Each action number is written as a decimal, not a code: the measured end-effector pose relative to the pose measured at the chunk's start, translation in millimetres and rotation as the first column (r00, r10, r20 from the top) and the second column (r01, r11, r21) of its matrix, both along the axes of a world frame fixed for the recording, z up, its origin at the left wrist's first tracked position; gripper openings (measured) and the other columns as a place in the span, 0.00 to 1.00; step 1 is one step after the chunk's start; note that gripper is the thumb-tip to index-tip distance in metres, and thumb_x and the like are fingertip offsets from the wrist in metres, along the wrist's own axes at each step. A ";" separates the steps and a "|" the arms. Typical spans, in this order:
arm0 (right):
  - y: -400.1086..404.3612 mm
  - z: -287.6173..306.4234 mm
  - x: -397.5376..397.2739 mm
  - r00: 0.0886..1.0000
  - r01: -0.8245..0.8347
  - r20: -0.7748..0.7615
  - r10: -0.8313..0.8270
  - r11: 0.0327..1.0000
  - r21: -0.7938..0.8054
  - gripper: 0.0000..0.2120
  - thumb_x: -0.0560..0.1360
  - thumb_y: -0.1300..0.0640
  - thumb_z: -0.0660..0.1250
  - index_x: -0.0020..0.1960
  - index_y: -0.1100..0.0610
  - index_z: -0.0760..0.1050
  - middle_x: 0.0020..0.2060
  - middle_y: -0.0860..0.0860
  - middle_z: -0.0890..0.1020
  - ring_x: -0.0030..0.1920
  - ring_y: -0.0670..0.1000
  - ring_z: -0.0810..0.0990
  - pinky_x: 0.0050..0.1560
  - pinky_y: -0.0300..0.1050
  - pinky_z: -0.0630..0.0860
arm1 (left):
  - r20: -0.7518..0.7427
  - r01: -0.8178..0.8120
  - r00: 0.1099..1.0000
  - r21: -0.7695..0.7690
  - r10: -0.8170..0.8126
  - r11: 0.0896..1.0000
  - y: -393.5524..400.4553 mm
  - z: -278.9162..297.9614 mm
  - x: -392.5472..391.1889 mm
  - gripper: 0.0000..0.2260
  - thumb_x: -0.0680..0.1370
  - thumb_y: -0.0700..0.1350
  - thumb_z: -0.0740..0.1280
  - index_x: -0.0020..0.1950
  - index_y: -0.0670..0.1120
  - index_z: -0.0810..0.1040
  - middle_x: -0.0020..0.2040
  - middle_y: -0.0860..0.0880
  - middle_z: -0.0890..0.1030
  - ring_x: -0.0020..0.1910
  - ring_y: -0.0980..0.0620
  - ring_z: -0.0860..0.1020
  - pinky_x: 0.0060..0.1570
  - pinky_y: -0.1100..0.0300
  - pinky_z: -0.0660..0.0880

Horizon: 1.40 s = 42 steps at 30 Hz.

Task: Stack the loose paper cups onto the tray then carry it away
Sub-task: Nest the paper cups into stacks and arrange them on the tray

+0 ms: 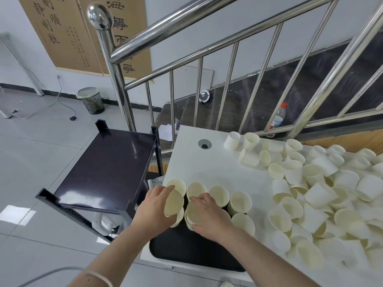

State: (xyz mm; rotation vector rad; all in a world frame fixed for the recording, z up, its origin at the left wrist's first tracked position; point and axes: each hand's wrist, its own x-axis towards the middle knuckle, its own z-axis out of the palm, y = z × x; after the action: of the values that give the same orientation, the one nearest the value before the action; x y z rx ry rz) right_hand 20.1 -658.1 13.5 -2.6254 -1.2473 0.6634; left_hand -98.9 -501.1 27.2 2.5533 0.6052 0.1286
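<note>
You see matt cream paper cups (323, 195) heaped on a smooth white desk (199, 162), a matt black tray (186, 249), a glossy dark shelf unit (107, 168), and a polished, mirror-bright metal stair railing (165, 30) behind.

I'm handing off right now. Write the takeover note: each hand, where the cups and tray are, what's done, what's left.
Left hand: grips a cup stack over the tray's left end.
Right hand: grips another stack beside it.
Black tray: on the white table's near-left corner, several stacks standing at its far end, near half bare.
Loose cups: big pile on the table to the right.
Done: several stacks on the tray.
Left: stack the pile, then carry the tray away.
</note>
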 end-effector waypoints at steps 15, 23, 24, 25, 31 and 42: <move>0.8 -2.4 1.8 1.000 -0.020 0.004 0.020 0.999 0.032 0.36 0.72 0.49 0.70 0.75 0.46 0.57 0.67 0.47 0.61 0.66 0.50 0.66 0.48 0.47 0.76 | -0.146 0.063 0.987 0.008 -0.061 0.998 -3.4 -25.0 0.3 0.37 0.71 0.55 0.71 0.75 0.54 0.57 0.68 0.54 0.62 0.66 0.53 0.65 0.57 0.59 0.74; -0.3 -4.6 2.9 0.999 -0.041 0.006 0.041 0.999 0.031 0.36 0.71 0.50 0.70 0.75 0.46 0.58 0.67 0.47 0.61 0.65 0.50 0.68 0.45 0.45 0.74 | -0.166 0.044 0.985 0.030 -0.039 0.999 -2.2 -28.5 2.2 0.33 0.72 0.54 0.70 0.74 0.54 0.59 0.69 0.54 0.63 0.67 0.52 0.65 0.56 0.59 0.75; -0.2 -4.4 2.9 0.999 -0.047 0.010 0.047 0.999 0.027 0.35 0.71 0.51 0.69 0.75 0.47 0.58 0.67 0.47 0.62 0.65 0.50 0.68 0.44 0.44 0.73 | -0.173 0.040 0.984 0.028 -0.035 0.999 -1.8 -28.6 2.6 0.33 0.73 0.53 0.70 0.74 0.54 0.59 0.69 0.54 0.63 0.67 0.52 0.65 0.56 0.59 0.75; -0.1 -4.4 2.8 0.999 -0.051 0.012 0.051 0.998 0.024 0.35 0.72 0.51 0.69 0.75 0.47 0.58 0.67 0.47 0.62 0.65 0.50 0.68 0.44 0.44 0.72 | -0.176 0.038 0.984 0.024 -0.033 0.999 -1.5 -28.9 2.6 0.33 0.73 0.53 0.70 0.74 0.54 0.59 0.69 0.54 0.63 0.67 0.52 0.65 0.56 0.59 0.75; 0.5 -4.7 1.7 0.998 -0.049 0.030 0.048 0.999 0.023 0.34 0.73 0.52 0.69 0.75 0.47 0.58 0.67 0.47 0.62 0.65 0.49 0.69 0.43 0.41 0.67 | -0.168 0.045 0.985 0.008 -0.043 0.999 -1.6 -32.3 4.3 0.31 0.74 0.50 0.70 0.74 0.54 0.60 0.69 0.54 0.63 0.66 0.53 0.66 0.56 0.60 0.75; -6.1 -0.6 15.1 1.000 -0.020 -0.020 0.022 0.994 0.110 0.33 0.72 0.53 0.69 0.74 0.48 0.60 0.67 0.46 0.63 0.64 0.49 0.69 0.50 0.44 0.75 | -0.096 0.024 0.995 0.037 -0.020 0.999 -7.5 -22.2 16.8 0.26 0.75 0.52 0.68 0.71 0.54 0.66 0.67 0.56 0.66 0.67 0.54 0.65 0.57 0.59 0.74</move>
State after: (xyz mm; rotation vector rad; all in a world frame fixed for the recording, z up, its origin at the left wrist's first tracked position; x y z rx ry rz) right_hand 35.2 -664.1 12.9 -2.5135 -1.2697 0.6057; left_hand -82.1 -508.6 5.0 2.6139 0.6159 0.0103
